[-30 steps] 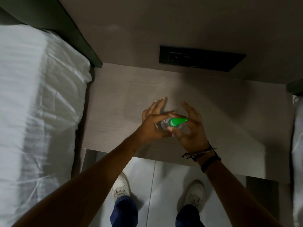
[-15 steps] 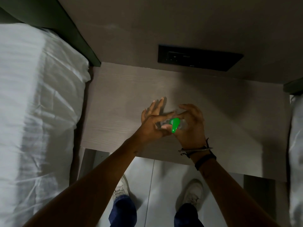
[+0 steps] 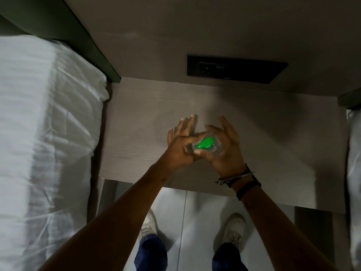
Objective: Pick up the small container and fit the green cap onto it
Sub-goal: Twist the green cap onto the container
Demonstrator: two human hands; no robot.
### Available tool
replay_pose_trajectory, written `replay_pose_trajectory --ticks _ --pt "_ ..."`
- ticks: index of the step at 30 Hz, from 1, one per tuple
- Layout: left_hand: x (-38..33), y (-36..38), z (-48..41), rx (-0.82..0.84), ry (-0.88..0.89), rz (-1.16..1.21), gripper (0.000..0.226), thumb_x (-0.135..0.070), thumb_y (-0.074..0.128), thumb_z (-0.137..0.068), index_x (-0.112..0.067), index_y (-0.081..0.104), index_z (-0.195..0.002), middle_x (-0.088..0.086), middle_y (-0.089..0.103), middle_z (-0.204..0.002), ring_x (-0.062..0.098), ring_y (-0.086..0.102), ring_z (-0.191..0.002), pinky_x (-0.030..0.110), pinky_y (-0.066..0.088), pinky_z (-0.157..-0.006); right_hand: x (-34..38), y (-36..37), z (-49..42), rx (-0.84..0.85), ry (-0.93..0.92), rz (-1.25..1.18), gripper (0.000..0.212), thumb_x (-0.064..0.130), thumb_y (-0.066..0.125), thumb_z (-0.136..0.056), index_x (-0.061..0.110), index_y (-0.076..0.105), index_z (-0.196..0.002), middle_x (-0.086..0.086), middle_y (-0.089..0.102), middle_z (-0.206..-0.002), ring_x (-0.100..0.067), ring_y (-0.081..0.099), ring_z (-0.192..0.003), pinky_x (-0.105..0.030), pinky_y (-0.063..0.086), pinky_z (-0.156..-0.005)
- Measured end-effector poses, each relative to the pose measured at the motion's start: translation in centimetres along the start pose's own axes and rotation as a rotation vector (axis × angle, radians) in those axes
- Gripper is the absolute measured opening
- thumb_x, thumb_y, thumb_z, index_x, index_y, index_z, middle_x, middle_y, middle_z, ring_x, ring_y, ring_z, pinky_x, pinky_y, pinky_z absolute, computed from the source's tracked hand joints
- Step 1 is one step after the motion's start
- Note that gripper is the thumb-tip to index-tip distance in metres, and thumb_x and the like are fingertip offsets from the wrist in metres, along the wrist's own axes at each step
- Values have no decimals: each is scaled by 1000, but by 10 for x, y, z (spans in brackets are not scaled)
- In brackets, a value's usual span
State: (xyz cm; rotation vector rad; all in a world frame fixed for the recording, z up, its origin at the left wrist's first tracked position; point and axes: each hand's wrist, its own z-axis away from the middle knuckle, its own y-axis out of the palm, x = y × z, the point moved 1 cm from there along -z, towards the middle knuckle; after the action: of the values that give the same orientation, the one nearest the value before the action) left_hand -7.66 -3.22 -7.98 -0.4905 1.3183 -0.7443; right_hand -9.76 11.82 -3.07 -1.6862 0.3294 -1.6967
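Now the small clear container (image 3: 214, 148) lies in the right hand (image 3: 224, 149), fingers curled around it above the bedside table (image 3: 136, 118). The left hand (image 3: 180, 147) pinches the green cap (image 3: 205, 142) with 2 fingers; if tilted, it may jam or slip.

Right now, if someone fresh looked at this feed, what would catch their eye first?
The bright green cap, the only vivid colour in a dim scene, sits at the centre on the small clear container. It is held between the left hand and right hand above the pale bedside table. Next comes the white bedding filling the left side.
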Motion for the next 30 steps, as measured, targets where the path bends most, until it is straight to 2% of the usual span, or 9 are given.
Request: replay_pose_trajectory --ticks 6,11,15,18,21,23,25,28,30 --pt "-4 -1 4 -40 9 97 50 -35 79 -68 -32 62 -115 5 13 -159 23 -4 -145 52 -4 -114 5 6 1 -117 -18 60 23 19 82 -66 16 75 -87 -4 63 -126 -30 40 -133 -57 31 -107" --pt "-7 -2 3 -23 -61 97 64 -41 77 -67 -21 56 -125 2 13 -159 22 -4 -146 54 -4 -117 16 8 -9 -120 10 46 24 14 85 -59 8 72 -78 -14 60 -129 -36 44 -129 -62 36 -101" --pt "-6 0 5 -55 6 83 56 -49 67 -66 -34 59 -119 7 15 -158 28 0 -146 58 0 -115 13 -13 2 -158 -18 229 53 41 84 -57 14 69 -101 -16 57 -129 -35 49 -123 -59 43 -94" --pt "-8 5 7 -136 8 79 54 -57 50 -71 -34 59 -120 10 21 -156 31 9 -145 59 5 -114 22 -21 18 -230 -23 346 62 72 67 -58 19 70 -89 -10 64 -114 -29 55 -110 -50 47 -85" --pt "-5 11 5 -157 -33 1 53 -60 42 -74 -38 57 -121 8 22 -156 27 11 -144 56 9 -114 38 -19 27 -331 101 393 70 81 57 -60 13 67 -71 -8 66 -93 -28 58 -91 -46 48 -75" --pt "0 14 5 -136 -38 65 52 -56 57 -72 -43 47 -121 5 19 -158 22 5 -144 57 5 -115 48 -15 24 -322 180 458 65 73 57 -66 9 67 -66 -10 64 -87 -32 56 -87 -44 45 -76" --pt "5 16 4 -136 -27 115 53 -58 55 -71 -46 40 -121 2 16 -158 19 -1 -145 51 -3 -113 55 -12 16 -295 246 469 51 57 61 -71 7 68 -66 -11 63 -89 -34 53 -91 -43 38 -80" --pt "13 18 3 -107 -12 58 47 -54 58 -75 -61 41 -118 -5 9 -160 12 -9 -145 47 -9 -111 62 -12 6 -225 341 470 37 43 60 -73 7 70 -73 -10 61 -97 -33 47 -101 -44 37 -86" --pt "18 21 4 -70 -8 34 55 -48 66 -73 -58 42 -121 -5 7 -160 11 -11 -144 50 -7 -113 63 -14 4 -179 360 511 32 37 60 -74 8 70 -79 -9 58 -102 -33 45 -105 -46 40 -89"
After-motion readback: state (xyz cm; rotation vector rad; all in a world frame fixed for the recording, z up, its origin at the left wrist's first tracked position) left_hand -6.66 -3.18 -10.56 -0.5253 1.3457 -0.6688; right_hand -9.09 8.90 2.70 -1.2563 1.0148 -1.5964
